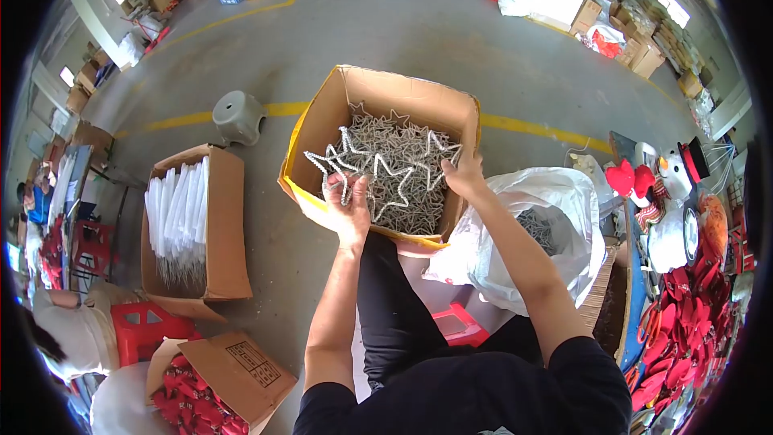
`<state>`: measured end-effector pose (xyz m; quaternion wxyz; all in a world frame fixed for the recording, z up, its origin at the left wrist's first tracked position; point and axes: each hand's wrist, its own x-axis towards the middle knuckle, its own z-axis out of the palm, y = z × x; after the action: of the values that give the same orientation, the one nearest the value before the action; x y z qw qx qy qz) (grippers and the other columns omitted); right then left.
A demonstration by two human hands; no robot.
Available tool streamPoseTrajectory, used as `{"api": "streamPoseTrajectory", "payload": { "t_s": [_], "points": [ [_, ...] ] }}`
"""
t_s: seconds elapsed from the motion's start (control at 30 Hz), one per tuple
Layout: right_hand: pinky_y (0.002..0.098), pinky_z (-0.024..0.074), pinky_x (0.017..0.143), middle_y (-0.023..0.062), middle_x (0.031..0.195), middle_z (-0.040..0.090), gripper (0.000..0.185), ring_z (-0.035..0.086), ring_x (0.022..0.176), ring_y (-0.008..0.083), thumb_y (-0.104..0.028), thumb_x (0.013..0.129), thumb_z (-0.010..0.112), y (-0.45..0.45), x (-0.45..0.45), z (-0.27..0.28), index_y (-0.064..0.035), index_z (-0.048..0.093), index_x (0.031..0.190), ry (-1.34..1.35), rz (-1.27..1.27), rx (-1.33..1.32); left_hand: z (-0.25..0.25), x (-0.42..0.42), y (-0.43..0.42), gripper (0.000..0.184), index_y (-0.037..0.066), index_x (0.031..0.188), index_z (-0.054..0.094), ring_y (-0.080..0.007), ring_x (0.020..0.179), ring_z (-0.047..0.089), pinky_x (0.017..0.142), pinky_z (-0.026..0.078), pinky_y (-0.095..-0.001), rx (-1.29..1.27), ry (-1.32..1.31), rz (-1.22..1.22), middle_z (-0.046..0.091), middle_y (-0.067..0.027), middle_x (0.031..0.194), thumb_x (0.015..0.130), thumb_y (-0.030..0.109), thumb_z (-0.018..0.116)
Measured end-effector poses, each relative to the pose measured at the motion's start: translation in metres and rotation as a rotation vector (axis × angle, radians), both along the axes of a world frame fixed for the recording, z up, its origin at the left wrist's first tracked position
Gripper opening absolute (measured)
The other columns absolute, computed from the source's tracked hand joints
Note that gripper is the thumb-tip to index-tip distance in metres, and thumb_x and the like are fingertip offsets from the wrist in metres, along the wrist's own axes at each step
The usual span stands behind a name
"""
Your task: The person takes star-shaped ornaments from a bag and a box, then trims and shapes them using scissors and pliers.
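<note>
An open cardboard box (pixel 318 125) stands in front of me, filled with silver star outlines (pixel 394 133). My left hand (pixel 350 203) is closed on the lower edge of a larger silver star (pixel 328 163) at the box's left side. With fingers closed, my right hand (pixel 465 176) grips another silver star (pixel 441 153) near the right wall. Between the hands, a further star (pixel 390 181) hangs above the pile; whether it is linked to the held ones I cannot tell. Fingers partly hide the gripped edges.
To the right, a white plastic bag (pixel 503 270) holds grey wire pieces. A box of white sleeved bundles (pixel 225 229) stands left, near a grey stool (pixel 239 117). Red pieces fill a lower-left carton (pixel 237 379). A snowman figure (pixel 676 173) and red pieces crowd the right table.
</note>
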<state>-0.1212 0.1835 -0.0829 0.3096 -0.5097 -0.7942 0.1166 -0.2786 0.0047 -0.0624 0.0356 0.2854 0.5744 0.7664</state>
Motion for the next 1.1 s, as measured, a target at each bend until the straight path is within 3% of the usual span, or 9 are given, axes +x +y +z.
{"api": "streamPoseTrajectory", "payload": {
  "t_s": [0.03, 0.13, 0.23, 0.33, 0.6, 0.63, 0.83, 1.1],
  "points": [
    [0.0385, 0.0521, 0.087, 0.0176, 0.109, 0.067, 0.047, 0.065, 0.100, 0.0279, -0.024, 0.092, 0.064, -0.010, -0.001, 0.023, 0.0031, 0.050, 0.128, -0.098, -0.028, 0.205, -0.008, -0.004, -0.002, 0.028, 0.005, 0.107, 0.052, -0.0191, 0.079, 0.066, 0.075, 0.057, -0.0328, -0.023, 0.002, -0.030, 0.067, -0.0090, 0.092, 0.086, 0.002, 0.071],
    [0.0338, 0.0537, 0.083, 0.0130, 0.102, 0.069, 0.035, 0.067, 0.097, 0.0217, -0.022, 0.093, 0.065, -0.018, -0.009, 0.063, -0.0001, 0.059, 0.119, 0.488, 0.682, -0.419, 0.020, 0.005, -0.019, 0.027, 0.006, 0.109, 0.051, -0.0207, 0.082, 0.067, 0.073, 0.060, -0.0391, 0.061, -0.457, -0.360, 0.066, -0.0093, 0.092, 0.089, 0.000, 0.067],
    [0.0269, 0.0525, 0.078, 0.0038, 0.099, 0.068, 0.021, 0.065, 0.092, 0.0115, -0.019, 0.096, 0.062, -0.038, -0.002, 0.115, -0.0051, 0.064, 0.111, 0.508, 0.863, -0.939, 0.024, 0.003, -0.028, 0.027, 0.010, 0.112, 0.048, -0.0227, 0.086, 0.068, 0.069, 0.063, -0.0420, 0.053, -0.554, -0.562, 0.063, -0.0076, 0.091, 0.092, -0.001, 0.061],
    [0.0247, 0.0523, 0.073, 0.0013, 0.094, 0.068, 0.018, 0.066, 0.085, 0.0091, -0.019, 0.096, 0.062, -0.043, 0.003, 0.127, -0.0059, 0.065, 0.109, 0.370, 0.932, -0.912, 0.032, 0.008, -0.032, 0.025, 0.011, 0.112, 0.050, -0.0223, 0.087, 0.068, 0.068, 0.063, -0.0418, 0.070, -0.618, -0.662, 0.063, -0.0075, 0.092, 0.092, 0.001, 0.062],
    [0.0241, 0.0520, 0.063, 0.0034, 0.092, 0.069, 0.014, 0.068, 0.077, 0.0117, -0.010, 0.095, 0.062, -0.058, 0.026, 0.141, -0.0039, 0.068, 0.106, 0.392, 0.953, -0.871, 0.051, 0.019, -0.040, 0.028, 0.011, 0.113, 0.051, -0.0215, 0.087, 0.068, 0.068, 0.064, -0.0436, 0.026, -0.727, -0.845, 0.064, -0.0071, 0.093, 0.091, 0.003, 0.064],
    [0.0235, 0.0518, 0.061, 0.0027, 0.097, 0.069, 0.018, 0.069, 0.080, 0.0102, -0.016, 0.096, 0.060, -0.056, 0.030, 0.138, -0.0050, 0.068, 0.109, 0.373, 0.990, -0.848, 0.052, 0.021, -0.041, 0.029, 0.010, 0.114, 0.050, -0.0199, 0.088, 0.068, 0.068, 0.064, -0.0410, 0.008, -0.708, -0.813, 0.063, -0.0063, 0.093, 0.090, 0.002, 0.066],
    [0.0226, 0.0512, 0.059, 0.0016, 0.095, 0.068, 0.017, 0.069, 0.080, 0.0099, -0.017, 0.096, 0.060, -0.067, 0.044, 0.145, -0.0044, 0.067, 0.107, 0.374, 0.971, -0.809, 0.060, 0.027, -0.045, 0.035, 0.005, 0.116, 0.046, -0.0189, 0.087, 0.068, 0.066, 0.064, -0.0348, -0.106, -0.581, -0.722, 0.063, -0.0088, 0.093, 0.088, 0.001, 0.067],
    [0.0235, 0.0525, 0.062, 0.0036, 0.094, 0.064, 0.014, 0.068, 0.078, 0.0108, -0.012, 0.098, 0.055, -0.081, 0.055, 0.141, -0.0033, 0.060, 0.107, 0.389, 0.964, -0.633, 0.073, 0.039, -0.047, 0.035, 0.004, 0.116, 0.045, -0.0205, 0.085, 0.068, 0.064, 0.063, -0.0332, -0.128, -0.558, -0.742, 0.064, -0.0096, 0.092, 0.089, 0.001, 0.067]
  ]
}}
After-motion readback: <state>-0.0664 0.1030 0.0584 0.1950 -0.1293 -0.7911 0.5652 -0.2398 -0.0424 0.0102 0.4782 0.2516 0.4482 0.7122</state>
